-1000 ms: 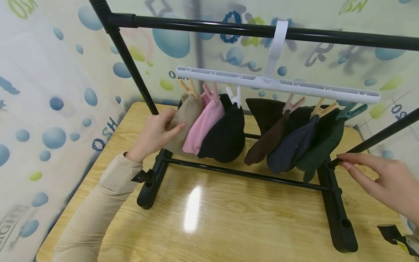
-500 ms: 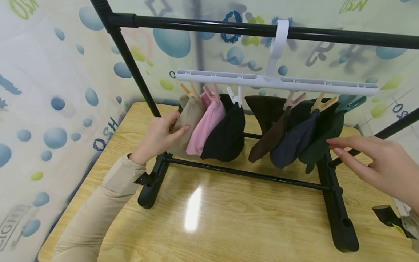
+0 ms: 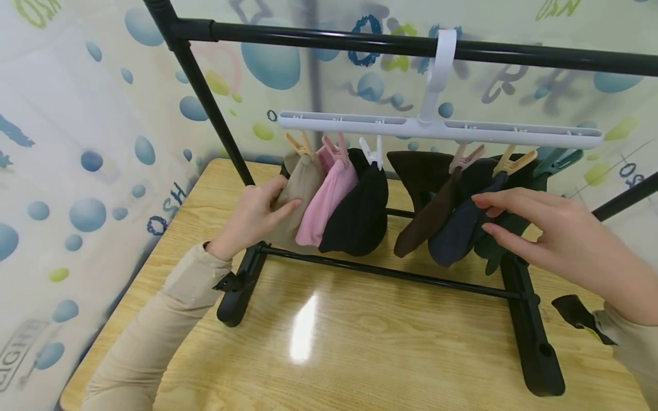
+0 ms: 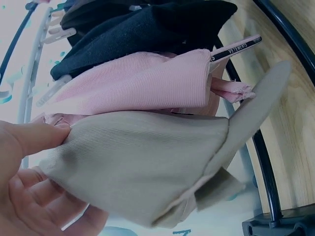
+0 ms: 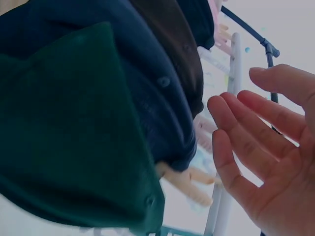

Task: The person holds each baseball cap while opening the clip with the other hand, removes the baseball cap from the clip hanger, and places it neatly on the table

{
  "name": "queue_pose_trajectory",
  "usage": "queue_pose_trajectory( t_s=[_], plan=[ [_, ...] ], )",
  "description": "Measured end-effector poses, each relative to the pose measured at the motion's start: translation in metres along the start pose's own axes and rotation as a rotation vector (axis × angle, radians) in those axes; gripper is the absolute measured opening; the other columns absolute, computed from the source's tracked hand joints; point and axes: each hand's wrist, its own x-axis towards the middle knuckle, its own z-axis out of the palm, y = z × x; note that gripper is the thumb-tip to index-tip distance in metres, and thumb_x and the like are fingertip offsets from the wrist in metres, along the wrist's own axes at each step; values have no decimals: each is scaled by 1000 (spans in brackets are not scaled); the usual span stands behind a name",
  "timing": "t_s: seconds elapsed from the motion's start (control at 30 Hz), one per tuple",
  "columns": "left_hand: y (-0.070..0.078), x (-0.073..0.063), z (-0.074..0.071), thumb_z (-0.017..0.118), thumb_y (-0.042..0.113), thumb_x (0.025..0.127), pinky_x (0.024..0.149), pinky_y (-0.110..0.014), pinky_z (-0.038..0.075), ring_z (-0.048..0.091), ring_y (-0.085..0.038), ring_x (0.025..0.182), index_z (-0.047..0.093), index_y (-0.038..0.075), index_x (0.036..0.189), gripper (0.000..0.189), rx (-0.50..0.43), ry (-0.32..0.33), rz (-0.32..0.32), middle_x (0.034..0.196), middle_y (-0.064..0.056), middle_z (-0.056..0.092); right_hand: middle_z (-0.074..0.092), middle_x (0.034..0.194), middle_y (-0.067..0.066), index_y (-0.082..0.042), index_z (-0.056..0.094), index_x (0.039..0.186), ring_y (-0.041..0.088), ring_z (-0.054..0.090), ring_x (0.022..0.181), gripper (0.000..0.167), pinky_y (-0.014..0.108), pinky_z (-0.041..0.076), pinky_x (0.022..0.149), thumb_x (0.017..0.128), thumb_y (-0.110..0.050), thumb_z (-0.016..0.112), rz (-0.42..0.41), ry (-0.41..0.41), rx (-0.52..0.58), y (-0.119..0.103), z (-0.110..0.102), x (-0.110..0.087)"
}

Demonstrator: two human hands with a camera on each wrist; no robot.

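Observation:
In the head view my left hand point(image 3: 253, 214) pinches a beige cap point(image 3: 303, 185), thumb in front and fingers behind. The left wrist view shows the same beige cap point(image 4: 142, 162) with its brim to the right. Beside it hang a pink cap point(image 3: 329, 197) and a black cap point(image 3: 360, 211). My right hand point(image 3: 555, 245), fingers spread and holding nothing, is in front of a navy cap point(image 3: 452, 234) and a dark green cap point(image 3: 488, 246), partly hiding them. A brown cap point(image 3: 429, 220) hangs left of these. In the right wrist view, a gap separates fingers from caps.
Coloured clothespins, including a white clothespin point(image 3: 372, 152), hold the caps below a white hanger bar point(image 3: 349, 123). Its hook hangs on a black rack rail point(image 3: 319, 37). Black rack feet point(image 3: 534, 342) stand on a wooden table point(image 3: 370, 342), joined by lower bars.
My right hand has moved left and upward from beside the rack's right post to before the navy and green caps. The hanger's right end has risen slightly. My left hand stays at the beige cap.

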Motion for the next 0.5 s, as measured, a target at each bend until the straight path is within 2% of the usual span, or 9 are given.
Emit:
queue_pose_trajectory(
  t_s=[0.07,0.13,0.37,0.5],
  plan=[
    [1,0,0,73,3,85,46,-27,25,30,-10,49,46,4,79,27,-7,-4,-2,59,2,31,66,102,3,-8,64,122,15,60,78,51,15,37,50,99,-50,46,-28,15,8,-2,2,6],
    [2,0,-1,73,3,85,46,-27,26,31,-10,49,45,4,79,28,-10,-10,-2,59,2,31,65,102,4,-7,63,122,14,60,79,59,16,37,51,99,-55,37,-59,28,5,-5,5,11],
    [7,0,-1,73,6,86,48,-28,26,31,-11,50,42,6,75,33,14,-48,-19,59,2,31,67,103,5,-8,65,119,15,62,76,56,20,36,52,100,-54,40,-137,67,7,-11,12,26],
    [11,0,-2,73,8,86,48,-28,25,31,-11,50,41,7,73,35,15,-87,-43,58,3,31,67,109,3,-8,67,116,15,63,85,54,23,41,59,100,-52,40,-175,69,49,-14,17,33]
  ],
)
